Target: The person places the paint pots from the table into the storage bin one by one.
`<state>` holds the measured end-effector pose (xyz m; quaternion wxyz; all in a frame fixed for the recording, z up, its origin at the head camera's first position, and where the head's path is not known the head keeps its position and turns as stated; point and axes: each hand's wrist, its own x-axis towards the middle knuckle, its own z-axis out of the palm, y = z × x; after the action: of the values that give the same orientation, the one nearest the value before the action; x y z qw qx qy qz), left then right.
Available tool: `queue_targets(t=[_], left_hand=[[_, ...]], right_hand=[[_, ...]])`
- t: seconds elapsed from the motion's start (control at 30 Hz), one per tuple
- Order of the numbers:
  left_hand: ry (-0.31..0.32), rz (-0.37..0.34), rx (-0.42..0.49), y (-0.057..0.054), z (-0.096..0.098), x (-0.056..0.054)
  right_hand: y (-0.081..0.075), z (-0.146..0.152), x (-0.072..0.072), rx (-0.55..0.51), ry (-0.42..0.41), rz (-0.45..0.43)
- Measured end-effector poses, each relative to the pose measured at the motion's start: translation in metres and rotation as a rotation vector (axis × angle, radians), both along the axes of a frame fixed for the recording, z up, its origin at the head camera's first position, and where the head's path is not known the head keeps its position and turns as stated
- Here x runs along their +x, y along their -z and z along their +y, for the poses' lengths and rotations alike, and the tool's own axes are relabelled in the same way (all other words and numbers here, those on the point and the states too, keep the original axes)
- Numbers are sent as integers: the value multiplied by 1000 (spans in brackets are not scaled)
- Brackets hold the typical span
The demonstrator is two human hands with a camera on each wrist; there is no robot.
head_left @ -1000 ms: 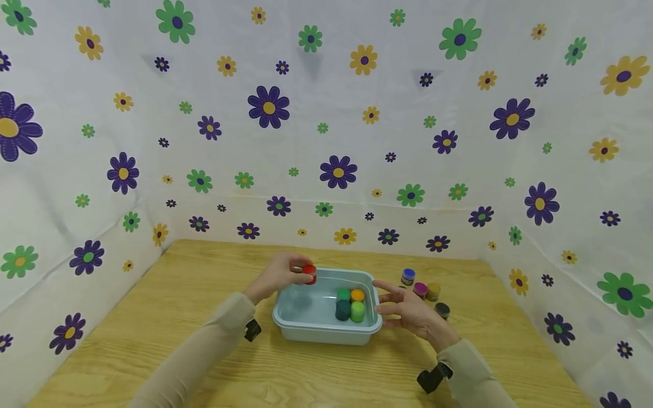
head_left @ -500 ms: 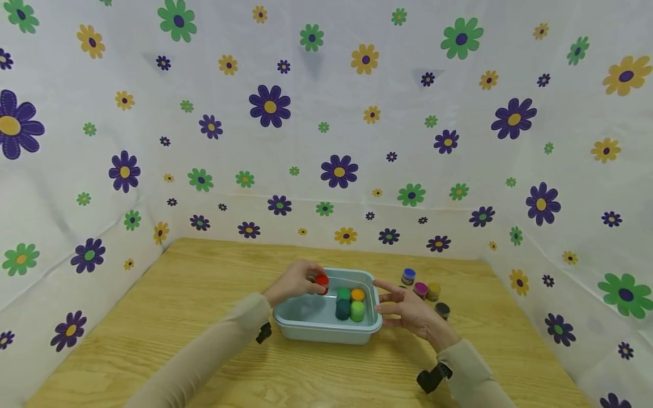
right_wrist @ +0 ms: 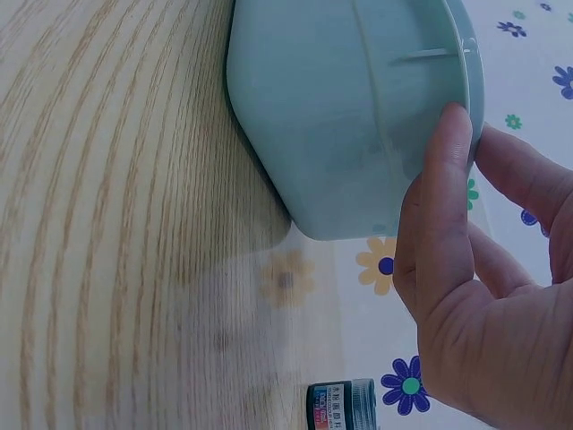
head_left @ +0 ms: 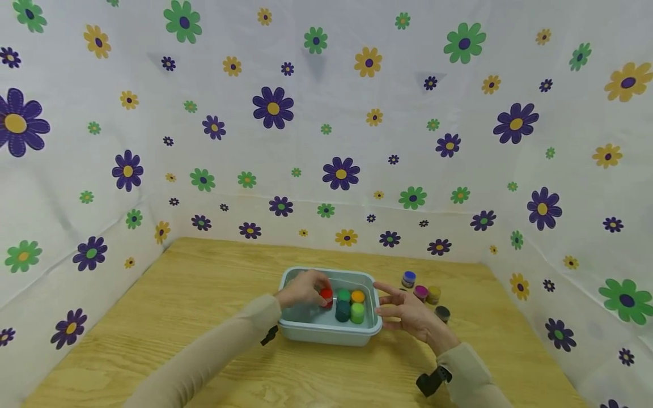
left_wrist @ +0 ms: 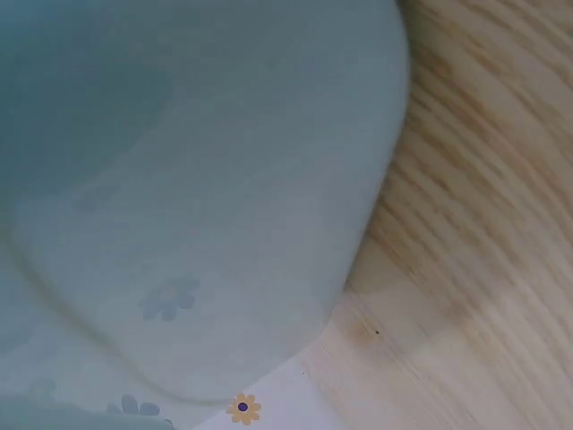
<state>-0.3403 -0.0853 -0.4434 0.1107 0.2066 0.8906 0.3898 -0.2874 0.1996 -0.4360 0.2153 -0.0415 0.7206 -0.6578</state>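
A light blue plastic bin stands on the wooden table. My left hand reaches over its left side and grips a red paint jar low inside it. Just right of that jar sit a green jar, an orange jar, a dark teal jar and a light green jar, grouped together. My right hand touches the bin's right side with extended, spread fingers. The right wrist view shows the fingertips against the bin's wall by the rim. In the left wrist view the bin wall hides the left hand.
Right of the bin, behind the right hand, stand a blue jar, a magenta jar, a yellow jar and a black jar. A labelled jar shows in the right wrist view. Flower-patterned sheeting encloses the table.
My left hand has carried the red paint jar rightward and down, from above the bin's back left into the bin beside the other jars. The right hand has stayed at the bin's right side.
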Motion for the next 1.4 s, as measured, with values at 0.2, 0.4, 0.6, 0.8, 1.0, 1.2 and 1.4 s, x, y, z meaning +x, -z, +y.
queue_targets(t=[0.2,0.4,0.6,0.8,1.0,1.2,1.4], left_hand=[[-35,26,-48,1,0,1],[-50,25,-55,5,-2,0],[-84,-27,-32,5,0,2],[-80,-59,-21,6,1,2],[-66,-107,33,8,2,1],[-52,-69,14,10,4,0],[-28,-83,27,10,4,-1]], right_hand=[[1,0,1,-7,-20,5],[2,1,0,-11,-37,8],[3,1,-1,-12,-37,9],[2,1,-1,-14,-29,7],[3,1,-1,-19,-25,2],[1,1,0,-22,-32,1],[-1,1,1,-30,-51,0]])
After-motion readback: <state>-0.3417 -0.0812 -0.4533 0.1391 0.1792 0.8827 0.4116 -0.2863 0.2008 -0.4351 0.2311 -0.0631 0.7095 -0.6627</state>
